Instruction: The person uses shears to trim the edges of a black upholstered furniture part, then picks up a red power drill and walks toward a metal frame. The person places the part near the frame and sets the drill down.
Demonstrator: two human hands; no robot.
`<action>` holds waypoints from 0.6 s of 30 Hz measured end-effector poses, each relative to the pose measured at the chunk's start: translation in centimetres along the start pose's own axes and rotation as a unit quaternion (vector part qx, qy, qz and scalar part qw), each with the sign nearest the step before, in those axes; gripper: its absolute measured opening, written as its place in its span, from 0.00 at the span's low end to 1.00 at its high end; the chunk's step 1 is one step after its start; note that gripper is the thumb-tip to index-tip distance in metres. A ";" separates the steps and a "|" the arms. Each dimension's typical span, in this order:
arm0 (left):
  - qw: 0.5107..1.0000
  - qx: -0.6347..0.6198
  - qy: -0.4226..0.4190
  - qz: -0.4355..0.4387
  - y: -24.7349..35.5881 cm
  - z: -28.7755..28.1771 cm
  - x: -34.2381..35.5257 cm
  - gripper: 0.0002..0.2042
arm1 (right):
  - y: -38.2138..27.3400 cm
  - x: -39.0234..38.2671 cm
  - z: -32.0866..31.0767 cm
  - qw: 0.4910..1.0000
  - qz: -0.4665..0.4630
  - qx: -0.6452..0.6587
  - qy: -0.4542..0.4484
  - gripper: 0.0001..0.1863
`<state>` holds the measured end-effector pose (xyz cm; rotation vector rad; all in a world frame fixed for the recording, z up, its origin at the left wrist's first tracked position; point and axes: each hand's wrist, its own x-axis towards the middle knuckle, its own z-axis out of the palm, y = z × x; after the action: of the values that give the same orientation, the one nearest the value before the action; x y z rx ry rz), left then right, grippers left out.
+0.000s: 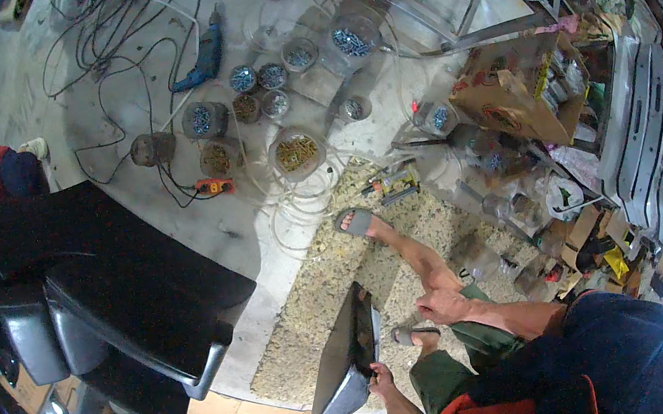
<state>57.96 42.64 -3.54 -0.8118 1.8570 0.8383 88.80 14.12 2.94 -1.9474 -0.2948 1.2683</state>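
Left hand (381, 375) clamped on lower edge of black padded seat panel (346, 352), propping it upright on the speckled mat (320, 295). Right hand (443, 306) curled loosely near knee, apparently empty, just right of panel. Screw jars (297, 153) well beyond fingers.

A glossy black padded panel (347, 360) stands on rough, speckled foam matting (314, 314). Clear plastic jars (297, 153) of metal screws sit on smooth grey concrete (205, 227).
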 end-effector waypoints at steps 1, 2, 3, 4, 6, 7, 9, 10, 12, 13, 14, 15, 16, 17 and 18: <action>0.999 0.042 -0.030 0.007 0.2 -0.2 -0.1 0.18 | -0.1 -0.6 0.1 1.000 0.014 -0.009 -0.004 0.07; 0.997 0.073 -0.019 0.036 0.5 -0.5 -0.2 0.18 | -0.3 -1.4 0.4 0.999 0.039 -0.014 -0.027 0.07; 0.993 0.075 -0.079 -0.049 0.8 -0.5 -0.2 0.19 | -0.4 -2.1 0.6 0.999 0.028 -0.038 -0.003 0.07; 0.990 0.079 -0.086 -0.074 1.1 -0.7 -0.2 0.19 | -0.4 -2.7 0.8 0.992 -0.037 -0.097 0.073 0.08; 0.989 0.128 -0.074 0.010 1.2 -0.3 0.3 0.19 | -0.8 -3.8 0.9 0.995 -0.014 -0.053 0.086 0.10; 0.990 0.122 -0.065 -0.011 1.1 0.0 0.4 0.19 | -1.0 -4.0 0.5 0.996 0.073 0.040 0.037 0.11; 0.990 0.122 -0.070 -0.006 0.8 0.4 0.6 0.18 | -1.8 -4.7 -1.0 0.964 0.012 0.144 0.222 0.12; 0.990 0.124 -0.055 0.050 0.7 0.4 0.6 0.18 | -2.2 -5.3 -2.5 0.963 0.073 0.110 0.237 0.12; 0.996 0.085 -0.004 0.013 0.6 0.4 0.7 0.16 | -3.1 -7.4 -6.2 0.958 0.194 0.035 0.207 0.14; 0.994 0.105 -0.021 0.020 0.6 0.3 0.9 0.14 | -3.7 -8.5 -8.0 0.972 0.183 -0.015 0.149 0.16; 0.993 0.106 -0.046 -0.027 0.9 0.0 0.9 0.13 | -4.4 -10.0 -9.4 0.977 0.181 -0.071 0.091 0.18; 0.992 0.107 -0.049 -0.042 0.8 0.1 1.4 0.13 | -5.2 -11.5 -10.0 0.977 0.179 -0.111 0.039 0.19; 0.992 0.112 -0.029 -0.043 1.0 -0.2 1.7 0.12 | -6.1 -13.1 -9.9 0.971 0.184 -0.150 -0.012 0.20; 0.988 0.131 -0.060 -0.062 1.3 -0.6 2.1 0.12 | -7.0 -14.4 -9.5 0.962 0.178 -0.200 -0.059 0.21; 0.984 0.146 -0.071 -0.076 1.5 -1.2 2.5 0.12 | -7.9 -15.7 -8.9 0.967 0.163 -0.186 -0.059 0.22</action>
<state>55.28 42.08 -5.10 -0.6794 1.7176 0.4990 90.64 6.24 20.88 -2.3112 -0.2953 1.6402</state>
